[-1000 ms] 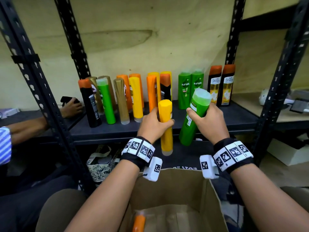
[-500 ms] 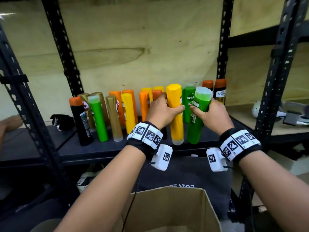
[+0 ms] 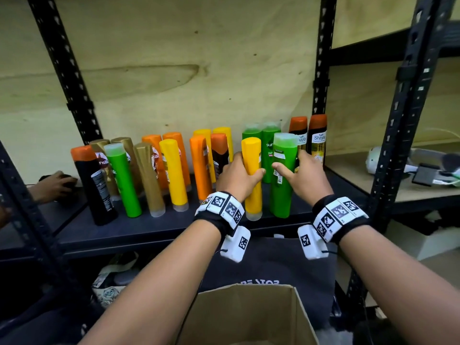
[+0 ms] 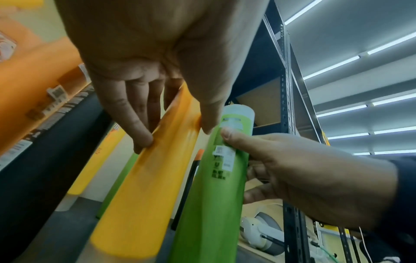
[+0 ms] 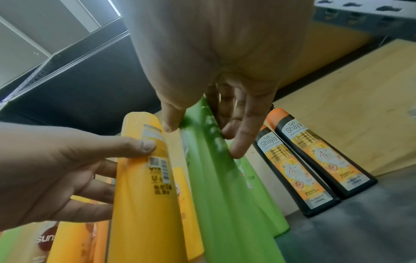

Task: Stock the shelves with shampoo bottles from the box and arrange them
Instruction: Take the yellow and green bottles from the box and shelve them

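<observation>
On the black shelf (image 3: 149, 227) my left hand (image 3: 242, 175) grips a yellow shampoo bottle (image 3: 252, 155) around its middle. Just to its right, my right hand (image 3: 295, 171) grips a green bottle (image 3: 282, 190). Both bottles are upright with their bases down at the shelf's front edge. Seen from the left wrist, fingers (image 4: 139, 135) and thumb wrap the yellow bottle (image 4: 144, 178), with the green bottle (image 4: 216, 195) alongside. From the right wrist, fingers (image 5: 236, 147) and thumb clasp the green bottle (image 5: 225, 195). The cardboard box (image 3: 249, 317) stands open below.
Behind stand rows of orange, yellow, gold and green bottles (image 3: 174, 170) and two black Shayla bottles (image 3: 317, 138) at the right. Black uprights (image 3: 321, 70) frame the bay. Another person's hand (image 3: 54, 185) rests at the far left. A white headset (image 3: 388, 158) lies on the right-hand shelf.
Both hands have carried their bottles up and forward from above the box to the shelf front, beside each other. My view has risen with them.
</observation>
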